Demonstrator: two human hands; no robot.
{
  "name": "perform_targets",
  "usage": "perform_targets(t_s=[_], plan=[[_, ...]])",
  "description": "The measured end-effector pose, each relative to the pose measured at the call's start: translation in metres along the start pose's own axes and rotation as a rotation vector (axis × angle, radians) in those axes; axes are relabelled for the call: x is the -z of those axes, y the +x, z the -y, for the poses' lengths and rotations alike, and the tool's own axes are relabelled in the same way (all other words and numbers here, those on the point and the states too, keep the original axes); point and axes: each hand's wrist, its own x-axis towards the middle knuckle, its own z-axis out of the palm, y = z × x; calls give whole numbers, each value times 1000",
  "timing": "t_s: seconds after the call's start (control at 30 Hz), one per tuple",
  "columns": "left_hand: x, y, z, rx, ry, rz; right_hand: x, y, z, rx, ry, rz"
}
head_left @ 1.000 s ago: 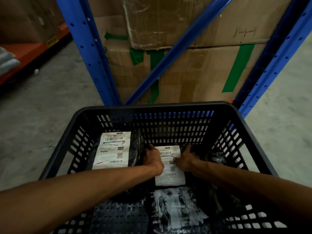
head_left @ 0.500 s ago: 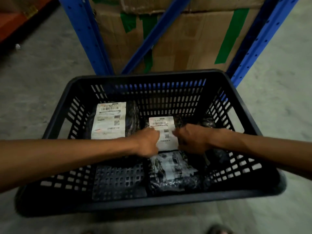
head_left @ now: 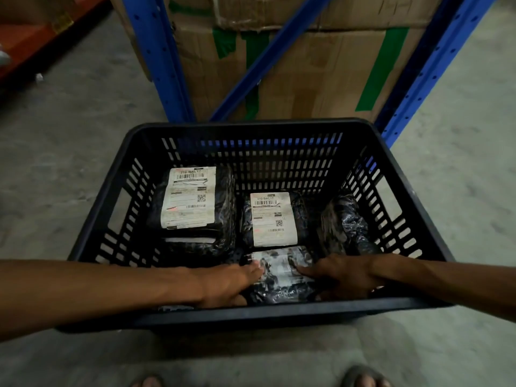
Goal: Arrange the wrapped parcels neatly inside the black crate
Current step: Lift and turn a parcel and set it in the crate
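Grey concrete floor (head_left: 69,129) spreads around us, and ahead stands a blue steel rack frame (head_left: 156,60) with a diagonal brace, behind which large brown cardboard boxes (head_left: 315,76) patched with green tape are stacked. At the upper left an orange shelf beam (head_left: 25,37) runs off the edge.

Directly below us sits the black slotted plastic crate (head_left: 251,317) on the floor, its far wall close to the rack. Inside it we see four parcels wrapped in shiny black plastic. The far-left parcel (head_left: 223,196) carries a long white shipping label with barcodes and appears to rest on another dark bundle beneath it. Just beside it, in the middle, lies the centre labelled parcel (head_left: 301,216), flat and label up. Against the right wall leans the unlabelled black parcel (head_left: 346,222), tilted on its edge. Nearest to us, touching the centre one, lies the near parcel with a crinkled white label (head_left: 279,277).

We reach over the near rim with both bare arms. Our left hand (head_left: 229,286) rests against the left edge of the near parcel, fingers extended and pressing on the wrap. Our right hand (head_left: 340,275) does the same on the right edge, fingers laid flat. Neither hand closes around it; the parcel sits between the two palms on the crate bottom.

At the lower border our feet in sandals (head_left: 363,378) show.
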Motion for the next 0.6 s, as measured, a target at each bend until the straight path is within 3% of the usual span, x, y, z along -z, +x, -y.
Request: perform_targets(t_s=[0.1, 0.17, 0.27, 0.47, 0.6], plan=[[4, -10, 12, -18, -204, -101, 3, 1, -11, 29, 252, -52], [9, -18, 18, -1, -368, -169, 8, -1, -18, -6, 601, -137], [31, -32, 11, 102, -773, -296, 26, -8, -19, -51, 972, -254], [81, -22, 7, 330, -1376, -533, 43, -22, -12, 82, 1296, -413], [112, -3, -8, 408, -1570, -535, 62, 1, -3, -26, 1527, -684]])
